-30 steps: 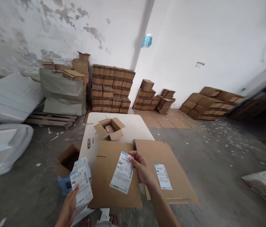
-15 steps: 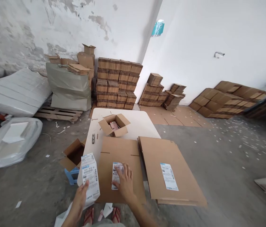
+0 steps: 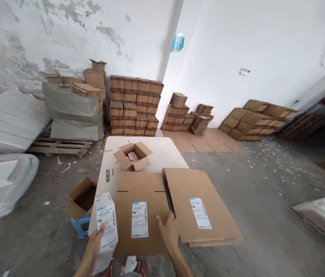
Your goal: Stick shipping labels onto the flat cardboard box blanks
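My left hand [image 3: 93, 244] is closed on a strip of printed shipping labels [image 3: 106, 221], its thumb on the front of the strip. In the middle, a flat cardboard box [image 3: 126, 240] lies on the white table, and a shipping label [image 3: 139, 219] is stuck flat on it. Over the right edge of that box is my right hand [image 3: 170, 232], thumb and fingers apart, with nothing seen in it. Right beside it lies a stack of flat boxes [image 3: 220, 215]; the top one bears another label [image 3: 200, 212].
On the table [image 3: 166, 148] stand an open carton [image 3: 123, 157] with small items inside and a pair of snips [image 3: 107, 175]. Another open carton [image 3: 80, 200] rests on a blue stool [image 3: 80, 227] at left. Bundled cardboard [image 3: 135, 107] is piled along the wall.
My right hand has lifted off the middle label and moved right to the box's edge, so the label shows fully. My left hand still holds the label strip. The view has swung slightly right.
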Motion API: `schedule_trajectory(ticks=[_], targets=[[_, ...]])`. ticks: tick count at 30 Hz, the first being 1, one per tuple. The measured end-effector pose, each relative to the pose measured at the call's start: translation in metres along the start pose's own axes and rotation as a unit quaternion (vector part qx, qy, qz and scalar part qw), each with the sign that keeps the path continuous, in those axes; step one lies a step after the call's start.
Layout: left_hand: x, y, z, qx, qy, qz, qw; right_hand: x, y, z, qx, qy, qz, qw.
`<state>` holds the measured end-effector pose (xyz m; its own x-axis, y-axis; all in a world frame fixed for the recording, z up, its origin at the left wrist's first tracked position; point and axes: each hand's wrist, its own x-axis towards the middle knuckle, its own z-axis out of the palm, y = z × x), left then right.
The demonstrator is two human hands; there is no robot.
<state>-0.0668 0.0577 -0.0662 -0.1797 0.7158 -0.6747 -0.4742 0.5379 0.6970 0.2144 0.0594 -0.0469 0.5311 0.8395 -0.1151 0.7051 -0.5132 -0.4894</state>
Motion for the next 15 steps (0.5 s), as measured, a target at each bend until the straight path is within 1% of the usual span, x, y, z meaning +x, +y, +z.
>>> schedule_trajectory(ticks=[2, 3, 5, 7, 9, 10, 12, 13, 14, 15], targets=[[-0.005, 0.007, -0.005, -0.019, -0.001, -0.008, 1.0, -0.002, -0.002, -0.012, 0.083, 0.07, -0.029, 0.994], [-0.008, 0.01, -0.006, -0.028, -0.003, -0.012, 1.0, -0.001, -0.002, -0.02, 0.134, 0.091, -0.035, 0.986], [-0.014, 0.014, -0.004, -0.049, -0.026, -0.03, 0.998, 0.007, 0.001, -0.04, 0.208, 0.106, -0.013, 0.972], [-0.021, 0.016, 0.002, -0.069, -0.064, -0.05, 0.994, 0.025, 0.015, -0.07, 0.228, 0.11, 0.02, 0.967], [-0.026, 0.018, 0.01, -0.08, -0.088, -0.053, 0.991, 0.053, 0.041, -0.111, 0.212, 0.146, 0.027, 0.966], [-0.029, 0.019, 0.012, -0.078, -0.094, -0.043, 0.992, 0.069, 0.058, -0.133, 0.2, 0.169, 0.023, 0.965], [-0.032, 0.023, 0.014, -0.065, -0.108, -0.002, 0.992, 0.103, 0.092, -0.175, 0.131, 0.214, 0.043, 0.967], [-0.034, 0.026, 0.014, -0.059, -0.121, 0.022, 0.991, 0.118, 0.105, -0.192, 0.081, 0.225, 0.057, 0.969], [-0.035, 0.029, 0.013, -0.056, -0.136, 0.041, 0.988, 0.13, 0.112, -0.203, 0.029, 0.234, 0.073, 0.969], [-0.037, 0.032, 0.013, -0.054, -0.148, 0.055, 0.986, 0.137, 0.111, -0.207, -0.006, 0.231, 0.081, 0.97]])
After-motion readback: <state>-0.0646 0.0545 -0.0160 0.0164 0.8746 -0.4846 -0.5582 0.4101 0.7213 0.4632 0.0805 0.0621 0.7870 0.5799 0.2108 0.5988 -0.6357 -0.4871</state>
